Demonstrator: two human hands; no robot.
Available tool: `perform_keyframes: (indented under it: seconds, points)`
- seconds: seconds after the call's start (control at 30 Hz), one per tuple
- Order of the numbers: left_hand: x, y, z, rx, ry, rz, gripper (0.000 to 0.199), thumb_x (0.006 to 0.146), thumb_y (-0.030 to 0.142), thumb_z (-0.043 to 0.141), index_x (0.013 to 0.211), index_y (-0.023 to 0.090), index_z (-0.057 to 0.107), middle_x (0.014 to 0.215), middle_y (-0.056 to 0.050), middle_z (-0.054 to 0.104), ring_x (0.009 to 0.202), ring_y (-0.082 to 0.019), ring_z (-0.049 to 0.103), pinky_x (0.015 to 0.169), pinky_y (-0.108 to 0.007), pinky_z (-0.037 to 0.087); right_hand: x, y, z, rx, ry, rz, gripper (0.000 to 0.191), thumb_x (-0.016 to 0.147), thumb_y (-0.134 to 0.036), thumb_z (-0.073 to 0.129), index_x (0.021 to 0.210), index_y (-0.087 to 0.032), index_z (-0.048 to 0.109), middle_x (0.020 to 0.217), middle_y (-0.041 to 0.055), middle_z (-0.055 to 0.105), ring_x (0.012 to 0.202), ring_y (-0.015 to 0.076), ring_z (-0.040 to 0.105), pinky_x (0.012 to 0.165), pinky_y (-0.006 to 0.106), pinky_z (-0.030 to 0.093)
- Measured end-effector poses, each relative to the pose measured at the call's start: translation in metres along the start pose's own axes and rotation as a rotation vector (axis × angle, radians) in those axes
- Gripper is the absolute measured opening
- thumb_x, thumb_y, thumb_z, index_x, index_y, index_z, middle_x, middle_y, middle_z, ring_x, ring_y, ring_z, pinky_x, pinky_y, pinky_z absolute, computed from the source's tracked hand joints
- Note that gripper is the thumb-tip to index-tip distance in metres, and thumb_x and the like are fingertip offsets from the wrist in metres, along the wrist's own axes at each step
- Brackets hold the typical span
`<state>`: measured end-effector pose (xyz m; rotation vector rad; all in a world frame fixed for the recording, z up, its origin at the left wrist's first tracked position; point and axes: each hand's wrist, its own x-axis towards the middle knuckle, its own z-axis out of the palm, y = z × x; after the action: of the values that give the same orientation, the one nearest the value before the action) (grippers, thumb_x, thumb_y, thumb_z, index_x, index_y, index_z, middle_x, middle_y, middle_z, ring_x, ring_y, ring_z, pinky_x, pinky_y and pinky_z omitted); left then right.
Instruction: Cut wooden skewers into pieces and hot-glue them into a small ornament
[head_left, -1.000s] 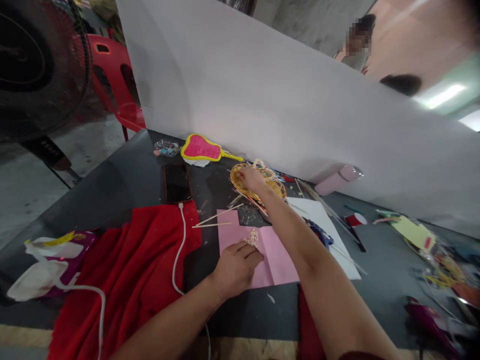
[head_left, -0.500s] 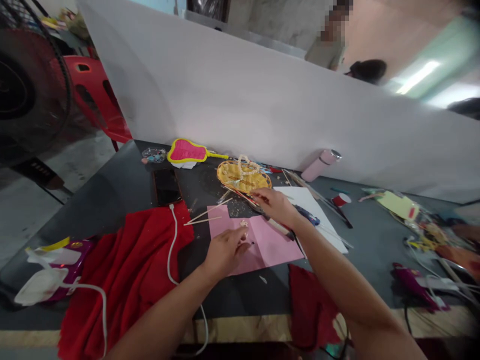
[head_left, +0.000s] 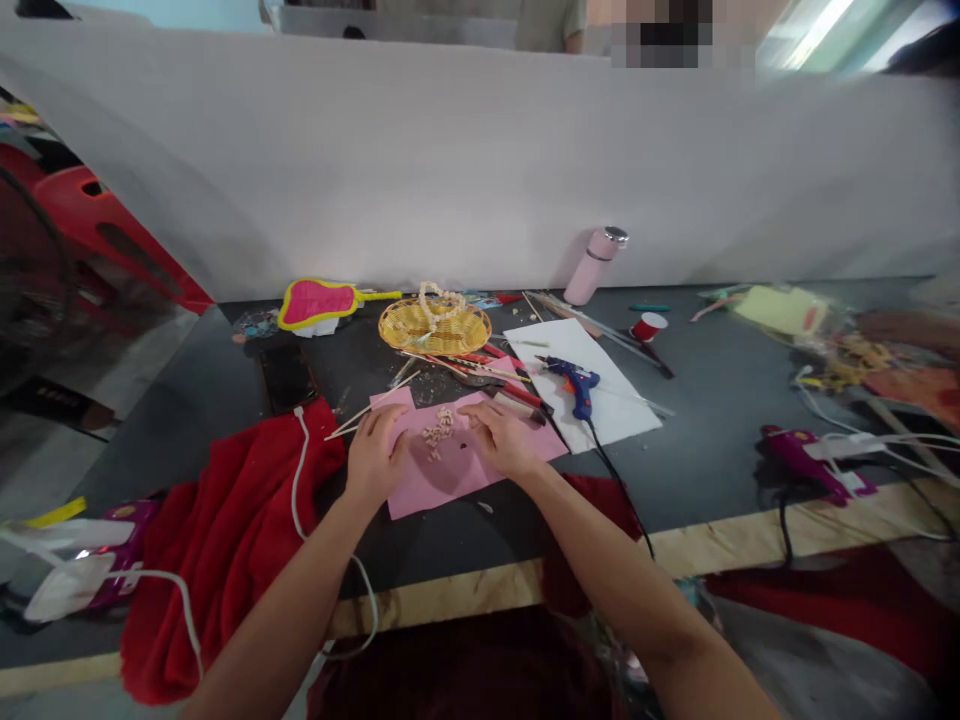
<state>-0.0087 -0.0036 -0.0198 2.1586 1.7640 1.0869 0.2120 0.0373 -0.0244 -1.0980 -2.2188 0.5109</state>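
A sheet of pink paper (head_left: 450,480) lies on the dark table with a small heap of pale, short curled pieces (head_left: 437,432) on it. My left hand (head_left: 376,452) rests at the sheet's left side, thumb apart from its curved fingers and nothing in it. On the other side of the heap my right hand (head_left: 501,438) is over the paper, fingers loosely bent and apart, holding nothing I can see. A blue glue gun (head_left: 576,384) lies to the right on white paper (head_left: 626,415). Thin wooden sticks (head_left: 352,422) lie beside my left hand.
Behind the paper stands a yellow woven basket (head_left: 409,330), near a pink and yellow paddle shape (head_left: 321,303). A pink bottle (head_left: 592,268) leans by the partition. Red cloth (head_left: 225,520), a phone (head_left: 287,376) and a white cable lie left. A purple glue gun (head_left: 814,465) lies right.
My right hand has come back from near the basket to the pink paper. My left hand has moved off the heap to its left, leaving it uncovered. The view has turned and levelled.
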Motion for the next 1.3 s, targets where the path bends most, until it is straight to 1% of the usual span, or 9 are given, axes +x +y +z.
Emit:
perform_keyframes:
  seconds: [0.17,0.27,0.43,0.53,0.67,0.87,1.0,1.1,1.3]
  points:
    - [0.004,0.008,0.009,0.219,-0.170,0.123,0.043,0.080,0.015,0.044,0.123,0.013,0.046,0.127,-0.014,0.049,0.120,-0.025,0.041,0.102,-0.042,0.033,0.004,0.004,0.005,-0.076,-0.078,-0.103,0.048,0.072,0.003,0.044,0.115,-0.015,0.055,0.109,0.0085,0.060,0.104,0.0188,0.050,0.094,0.034,0.039]
    - [0.015,0.016,0.015,0.311,-0.301,0.202,0.048,0.081,0.012,0.040,0.129,0.013,0.042,0.133,-0.013,0.045,0.127,-0.023,0.035,0.105,-0.042,0.028,0.006,0.008,0.008,-0.014,-0.079,-0.101,0.050,0.070,0.006,0.044,0.113,-0.015,0.057,0.112,0.0086,0.060,0.107,0.0173,0.049,0.096,0.032,0.038]
    - [0.029,0.027,0.025,0.411,-0.551,0.244,0.055,0.088,0.039,0.036,0.137,0.014,0.031,0.143,-0.013,0.034,0.133,-0.027,0.023,0.105,-0.049,0.023,0.005,0.017,0.006,0.113,-0.033,0.002,0.047,0.074,0.004,0.042,0.114,-0.018,0.056,0.111,0.0070,0.059,0.103,0.0145,0.053,0.088,0.027,0.044]
    - [0.025,0.032,0.021,0.418,-0.667,0.268,0.060,0.087,0.049,0.032,0.138,0.017,0.030,0.144,-0.013,0.032,0.133,-0.028,0.024,0.105,-0.052,0.019,0.005,0.018,0.002,0.127,-0.039,0.010,0.046,0.076,0.002,0.042,0.115,-0.019,0.055,0.112,0.0059,0.059,0.104,0.0135,0.053,0.087,0.024,0.044]
    - [0.014,0.032,0.001,0.356,-0.749,0.338,0.057,0.087,0.049,0.032,0.139,0.024,0.028,0.145,-0.008,0.031,0.134,-0.025,0.024,0.106,-0.053,0.015,0.006,0.016,-0.002,0.077,-0.075,0.044,0.039,0.078,-0.001,0.044,0.111,-0.017,0.057,0.110,0.0068,0.059,0.102,0.0141,0.054,0.088,0.025,0.043]
    - [0.004,0.014,-0.021,0.460,-0.548,0.174,0.044,0.089,0.041,0.032,0.127,0.023,0.047,0.138,-0.011,0.042,0.130,-0.027,0.032,0.104,-0.057,0.015,0.005,0.010,-0.004,-0.108,-0.082,-0.040,0.038,0.079,-0.002,0.044,0.111,-0.017,0.057,0.110,0.0079,0.057,0.105,0.0168,0.049,0.091,0.028,0.040]
    - [-0.007,0.013,-0.019,0.468,-0.536,0.164,0.039,0.088,0.036,0.038,0.124,0.028,0.050,0.140,-0.010,0.040,0.131,-0.030,0.027,0.101,-0.062,0.013,0.002,0.005,-0.002,-0.226,-0.159,-0.103,0.039,0.077,-0.002,0.047,0.109,-0.019,0.060,0.103,0.0099,0.058,0.102,0.0208,0.048,0.094,0.035,0.036]
    - [-0.009,0.017,-0.016,0.456,-0.529,0.176,0.037,0.088,0.035,0.039,0.122,0.030,0.052,0.142,-0.009,0.037,0.132,-0.031,0.025,0.101,-0.063,0.011,0.002,0.003,-0.004,-0.278,-0.195,-0.155,0.033,0.079,-0.004,0.047,0.105,-0.018,0.062,0.100,0.0098,0.059,0.100,0.0206,0.049,0.093,0.035,0.036]
    - [-0.005,0.019,-0.014,0.404,-0.399,0.125,0.026,0.083,0.034,0.048,0.104,0.025,0.061,0.124,-0.008,0.054,0.126,-0.029,0.035,0.103,-0.056,0.017,0.003,0.008,-0.015,-0.178,-0.071,-0.013,0.031,0.084,-0.007,0.043,0.107,-0.018,0.059,0.106,0.0077,0.058,0.099,0.0168,0.052,0.085,0.027,0.042]
